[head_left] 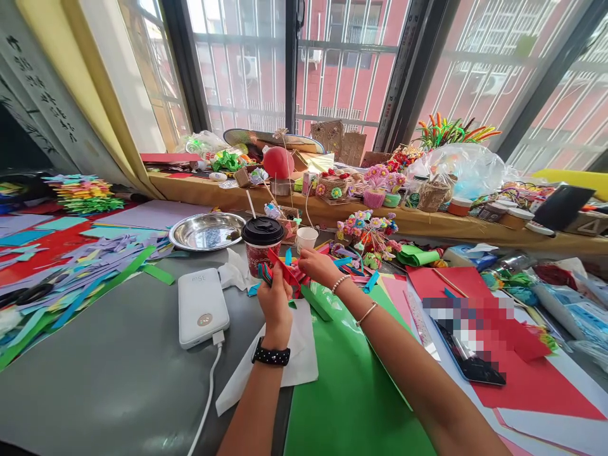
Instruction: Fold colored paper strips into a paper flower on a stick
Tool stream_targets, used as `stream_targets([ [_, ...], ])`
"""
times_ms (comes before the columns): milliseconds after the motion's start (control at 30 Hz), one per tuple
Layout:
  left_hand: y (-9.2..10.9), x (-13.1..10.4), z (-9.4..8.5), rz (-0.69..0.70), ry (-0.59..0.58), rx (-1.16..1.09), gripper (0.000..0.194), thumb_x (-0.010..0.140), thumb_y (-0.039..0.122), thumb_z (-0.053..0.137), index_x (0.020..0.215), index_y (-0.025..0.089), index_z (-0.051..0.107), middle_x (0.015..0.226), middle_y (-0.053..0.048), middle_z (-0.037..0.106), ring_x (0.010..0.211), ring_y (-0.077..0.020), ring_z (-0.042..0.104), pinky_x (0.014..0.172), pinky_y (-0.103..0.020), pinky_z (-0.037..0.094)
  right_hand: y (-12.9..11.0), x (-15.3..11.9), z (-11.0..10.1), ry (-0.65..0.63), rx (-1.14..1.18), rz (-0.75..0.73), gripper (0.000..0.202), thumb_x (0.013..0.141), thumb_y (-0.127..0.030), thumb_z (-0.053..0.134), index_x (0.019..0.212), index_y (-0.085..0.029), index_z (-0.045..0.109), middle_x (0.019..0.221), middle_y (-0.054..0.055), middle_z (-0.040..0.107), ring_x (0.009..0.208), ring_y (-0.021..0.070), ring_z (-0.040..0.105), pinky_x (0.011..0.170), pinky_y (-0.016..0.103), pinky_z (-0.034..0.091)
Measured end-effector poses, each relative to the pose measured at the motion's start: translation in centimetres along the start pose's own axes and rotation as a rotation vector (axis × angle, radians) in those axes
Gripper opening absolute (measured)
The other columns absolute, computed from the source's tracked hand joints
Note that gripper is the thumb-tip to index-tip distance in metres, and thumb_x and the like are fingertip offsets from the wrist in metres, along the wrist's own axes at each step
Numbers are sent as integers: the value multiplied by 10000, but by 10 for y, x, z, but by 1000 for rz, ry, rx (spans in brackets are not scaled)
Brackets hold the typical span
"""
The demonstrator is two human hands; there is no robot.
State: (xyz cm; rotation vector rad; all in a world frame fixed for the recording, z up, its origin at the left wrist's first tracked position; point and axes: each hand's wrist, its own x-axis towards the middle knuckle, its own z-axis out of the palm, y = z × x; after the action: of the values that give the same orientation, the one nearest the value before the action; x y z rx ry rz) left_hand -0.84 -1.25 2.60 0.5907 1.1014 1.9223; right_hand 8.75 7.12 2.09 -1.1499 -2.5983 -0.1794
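My left hand (275,304), with a dotted black watch band at its wrist, is closed round a bundle of folded paper strips (266,273) in teal, red and dark tones. To its right, my right hand (320,267) has its fingers pinched together by red folded paper (292,273); its fingertips are too small to tell exactly what they grip. Just behind my left hand stands a red cup with a black lid (263,237). A small white paper cup (306,238) stands behind my right hand. Under my hands lie white tissue (299,354) and a green sheet (351,392).
A white power bank (202,304) with a cable lies left of my left arm. A metal plate (206,232), paper strips (109,272) and scissors (28,294) are farther left. On the right are a phone (479,370) and red paper (536,386). Crafts line the windowsill.
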Motion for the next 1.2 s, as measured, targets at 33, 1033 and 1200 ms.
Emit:
stream_targets([
  [33, -1, 1, -1, 8, 6, 25, 306, 632, 416, 548, 507, 148, 468, 311, 100, 302, 278, -21, 235, 312, -179, 161, 0, -1, -1, 38, 18, 29, 128, 773, -163, 477, 729, -167, 597, 865, 65, 577, 845, 165, 497, 591, 219, 391],
  [1033, -23, -20, 9, 92, -244, 406, 241, 602, 368, 588, 593, 129, 625, 448, 20, 516, 444, -99, 480, 442, -196, 383, -45, -71, -25, 717, 707, 587, 162, 748, -270, 476, 622, -176, 438, 611, -17, 454, 538, 102, 413, 496, 224, 349],
  [1200, -22, -22, 7, 192, -286, 493, 258, 632, 382, 572, 597, 131, 622, 497, 21, 527, 489, -95, 466, 488, -198, 385, -42, -72, -25, 721, 683, 589, 187, 754, -300, 467, 615, -180, 432, 599, -12, 460, 529, 105, 422, 485, 227, 351],
])
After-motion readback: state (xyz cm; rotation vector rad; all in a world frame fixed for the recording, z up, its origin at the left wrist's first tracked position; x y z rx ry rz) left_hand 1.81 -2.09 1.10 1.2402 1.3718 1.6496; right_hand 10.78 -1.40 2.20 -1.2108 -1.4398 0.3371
